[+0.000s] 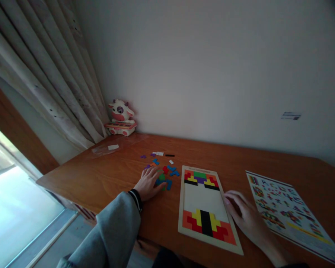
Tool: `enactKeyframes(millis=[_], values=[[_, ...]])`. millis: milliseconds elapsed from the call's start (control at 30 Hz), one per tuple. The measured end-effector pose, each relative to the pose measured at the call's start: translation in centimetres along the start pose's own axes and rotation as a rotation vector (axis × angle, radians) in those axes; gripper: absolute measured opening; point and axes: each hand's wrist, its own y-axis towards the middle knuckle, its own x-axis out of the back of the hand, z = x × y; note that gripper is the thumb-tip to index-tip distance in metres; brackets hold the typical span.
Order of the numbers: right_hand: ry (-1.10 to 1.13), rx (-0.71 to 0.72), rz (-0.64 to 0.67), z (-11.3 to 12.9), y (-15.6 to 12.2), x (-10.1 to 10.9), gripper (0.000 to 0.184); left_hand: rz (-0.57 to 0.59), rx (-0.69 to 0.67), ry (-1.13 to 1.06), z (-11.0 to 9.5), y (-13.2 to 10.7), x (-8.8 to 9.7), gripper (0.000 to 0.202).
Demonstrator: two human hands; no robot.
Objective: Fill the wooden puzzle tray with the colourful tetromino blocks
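My left hand [148, 183] rests low over the loose pieces on the table, thumb apart from the fingers. Close by its fingertips lie a green piece [162, 176], a blue piece [169, 184] and a red piece [165, 169]. Right of them is a pale wooden puzzle board [201, 199] with coloured block pieces set in its top and bottom ends; its middle shows bare. A black piece [206, 223] stands out in the bottom group. At the board's right edge is my right hand [244, 214], fingers loosely bent and apart, with nothing visible in it.
A printed sheet [289, 212] with colourful shape pictures lies at the right. White pieces [158, 153] and a thin black piece [170, 155] are farther back. In the back left corner stands a cow toy with a keyboard [121, 117], beside the curtain [58, 74].
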Motion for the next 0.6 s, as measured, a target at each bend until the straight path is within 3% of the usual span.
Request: enactKeyframes(millis=[100, 233, 400, 600], values=[[0.010, 0.014, -0.015, 0.2, 0.2, 0.2, 0.024, -0.025, -0.239, -0.079, 1.3, -0.3, 1.2, 0.036], [0.019, 0.050, -0.042, 0.4, 1.1, 0.0, 0.019, -0.024, -0.410, -0.112, 2.1, -1.4, 1.9, 0.020], [0.013, 0.053, -0.110, 0.2, 3.8, -0.7, 0.018, 0.014, -0.444, -0.130, 1.8, -2.0, 1.6, 0.019], [0.044, -0.010, -0.162, -1.3, 7.5, -1.8, 0.021, 0.036, -0.331, -0.029, 1.5, -2.1, 1.7, 0.026]])
